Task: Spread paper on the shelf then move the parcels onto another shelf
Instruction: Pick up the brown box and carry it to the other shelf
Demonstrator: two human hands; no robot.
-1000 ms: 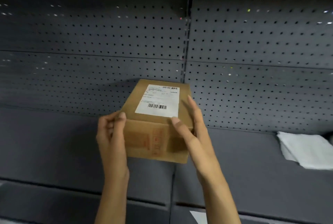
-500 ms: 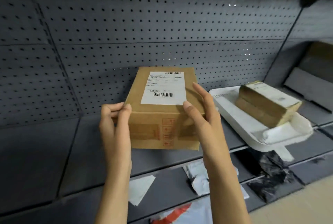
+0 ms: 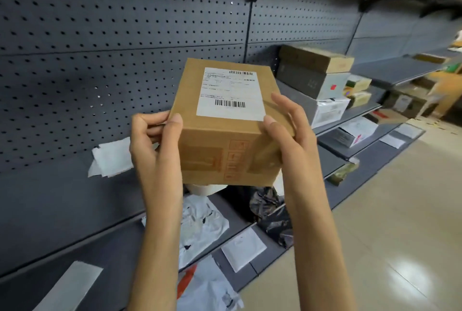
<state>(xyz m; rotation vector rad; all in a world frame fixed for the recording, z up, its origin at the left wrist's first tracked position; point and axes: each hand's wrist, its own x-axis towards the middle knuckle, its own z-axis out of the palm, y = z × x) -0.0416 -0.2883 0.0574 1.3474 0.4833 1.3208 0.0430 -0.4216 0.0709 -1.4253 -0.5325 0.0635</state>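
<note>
Dark grey shelving (image 3: 75, 198) runs along the left and back, pegboard wall (image 3: 112, 35) behind it, beige floor (image 3: 387, 235) to the right. Cardboard box (image 3: 226, 123) is up in the air in front of the middle shelf, not touching any shelf, tilted a bit, white shipping label (image 3: 231, 94) with barcodes on its top face, orange handling marks on the near side.

Left hand (image 3: 157, 145) grips the box's near-left edge, thumb on the front corner, fingers curled round the left side. Right hand (image 3: 290, 135) grips the near-right corner, thumb on the top edge by the label, fingers laid along the right side. Both forearms reach up from the bottom edge of the view.

On the middle shelf, left of the box against the back wall: folded white paper (image 3: 111, 158). Further right on the same shelf level: stack of boxes (image 3: 315, 78), brown one on top of a grey one, a white parcel under them. White paper also shows just below the held box; how it lies cannot be told.

Lower shelf, front edge: white plastic mailer bags (image 3: 202, 225), crumpled black bag (image 3: 272, 213), flat white envelope (image 3: 243, 248). Bottom shelf, far right: more flat parcels, blurry. A white strip (image 3: 67, 288) lies at the lower left corner.
</note>
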